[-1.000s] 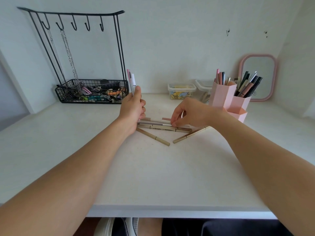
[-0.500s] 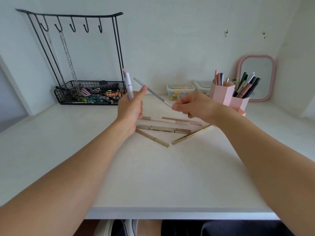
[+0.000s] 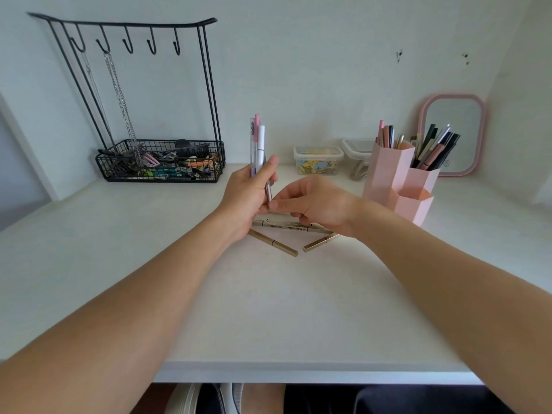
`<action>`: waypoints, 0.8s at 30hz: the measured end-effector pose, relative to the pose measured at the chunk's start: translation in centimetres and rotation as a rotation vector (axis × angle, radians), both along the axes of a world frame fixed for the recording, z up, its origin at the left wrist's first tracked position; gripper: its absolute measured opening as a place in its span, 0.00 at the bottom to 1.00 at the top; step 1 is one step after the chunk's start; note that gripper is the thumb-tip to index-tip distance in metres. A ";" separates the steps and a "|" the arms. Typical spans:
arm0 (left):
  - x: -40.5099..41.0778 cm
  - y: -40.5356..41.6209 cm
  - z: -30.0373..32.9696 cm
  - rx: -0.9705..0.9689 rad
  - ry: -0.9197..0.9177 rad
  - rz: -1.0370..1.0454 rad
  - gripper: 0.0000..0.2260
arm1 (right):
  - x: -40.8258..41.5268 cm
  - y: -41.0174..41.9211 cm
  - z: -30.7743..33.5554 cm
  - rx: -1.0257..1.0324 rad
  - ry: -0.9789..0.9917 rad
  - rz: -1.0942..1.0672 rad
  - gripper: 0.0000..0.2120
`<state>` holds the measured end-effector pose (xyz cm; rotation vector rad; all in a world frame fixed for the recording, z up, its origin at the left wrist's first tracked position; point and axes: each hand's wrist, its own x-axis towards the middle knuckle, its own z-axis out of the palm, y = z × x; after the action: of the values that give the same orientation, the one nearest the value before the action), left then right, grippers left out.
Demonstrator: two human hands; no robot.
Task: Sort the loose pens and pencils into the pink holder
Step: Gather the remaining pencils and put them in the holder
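Landmark for this report: the pink holder (image 3: 398, 177), standing on the white desk (image 3: 268, 309) at the right rear.

Far to the holder's left, against the wall, stands a black wire rack (image 3: 161, 158). Its basket is filled with small mixed items, and chains hang from its hooks.

Nearer, left of the holder and above the desk, the left hand (image 3: 246, 198) grips a bundle of pens (image 3: 257, 143) upright. Its fingers and thumb are curled round the shafts, and the tips rise above the thumb. One pen in the bundle is clear with a brush tip, one is pink-capped and one is white.

Immediately right of it, between that hand and the holder, the right hand (image 3: 313, 204) pinches the lower end of a slim pen (image 3: 268, 191) between thumb and forefinger. That pen leans up into the left hand's grasp.

On the desk beneath both hands, in front of and left of the holder, lie the loose gold pencils (image 3: 273, 242). Several are partly hidden by the hands.

Behind, just left of the holder, sit two clear lidded boxes (image 3: 318, 159).

The holder itself has three hexagonal compartments. The two taller rear ones carry upright pens and pencils. The contents of the short front one cannot be seen.

Right of the holder and behind it, a pink-framed mirror (image 3: 452, 134) leans on the wall.
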<state>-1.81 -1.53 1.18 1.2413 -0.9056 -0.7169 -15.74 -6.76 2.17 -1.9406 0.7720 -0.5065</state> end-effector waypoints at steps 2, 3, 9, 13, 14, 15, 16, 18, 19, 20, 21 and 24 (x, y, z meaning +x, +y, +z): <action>0.0 -0.2 -0.1 0.019 -0.033 -0.001 0.16 | 0.1 0.2 0.1 -0.047 0.021 -0.001 0.06; 0.0 -0.2 -0.2 0.022 -0.043 0.003 0.17 | 0.1 0.0 0.3 -0.084 0.037 -0.022 0.07; 1.3 -0.7 -0.2 0.015 -0.034 0.089 0.19 | -2.5 -3.9 1.8 -0.592 0.189 -0.323 0.05; 1.5 -0.7 0.0 -0.024 0.072 0.077 0.21 | -3.8 -4.5 2.0 -0.585 0.235 -0.280 0.04; 1.5 -0.7 0.0 -0.028 0.088 0.072 0.21 | -3.7 -4.5 1.9 -0.588 0.251 -0.260 0.04; 1.4 -0.6 0.0 -0.024 0.093 0.069 0.21 | -3.6 -4.5 1.9 -0.587 0.273 -0.233 0.04; 1.4 -0.6 0.0 -0.019 0.096 0.063 0.20 | -3.5 -4.4 1.8 -0.579 0.298 -0.201 0.04; 1.4 -0.4 -0.1 -0.009 0.096 0.042 0.21 | -3.4 -4.5 1.6 -0.563 0.344 -0.144 0.04; 1.5 -0.3 -0.1 -0.004 0.094 0.032 0.21 | -3.5 -4.5 1.6 -0.560 0.359 -0.126 0.04; 1.5 -0.3 -0.1 0.004 0.094 0.024 0.22 | -3.6 -4.5 1.6 -0.559 0.375 -0.115 0.03; 1.5 -0.3 -0.1 0.013 0.100 0.021 0.22 | -3.7 -4.5 1.6 -0.559 0.396 -0.108 0.04; 1.7 -0.3 -0.1 0.048 0.120 0.025 0.21 | -3.9 -4.4 1.9 -0.562 0.461 -0.083 0.05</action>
<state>-0.16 -1.83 1.04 1.2365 -0.7766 -0.7885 -19.65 -11.12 4.06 -2.6079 1.0861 -0.3472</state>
